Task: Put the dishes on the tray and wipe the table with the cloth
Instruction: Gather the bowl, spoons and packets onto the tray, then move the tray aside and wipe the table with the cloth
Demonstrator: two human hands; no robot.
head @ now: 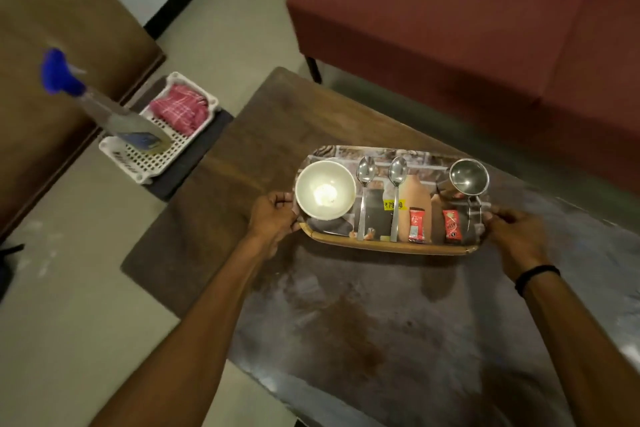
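Note:
A printed oblong tray [388, 246] sits on the dark wooden table [346, 315]. On it lie a white bowl [325, 189] at the left, two steel spoons [364, 194] [396, 194] in the middle, a small steel strainer [469, 177] at the right, and two red sachets [416, 225] [452, 225]. My left hand [275, 215] grips the tray's left end and my right hand [516, 232] grips its right end. A pink checked cloth [180, 107] lies in a white basket [152, 163] on the floor to the left.
A spray bottle [104, 104] with a blue trigger stands in the white basket. A dark red sofa [485, 28] stands beyond the table. A brown seat [52, 62] fills the left side. Stains mark the table's near surface.

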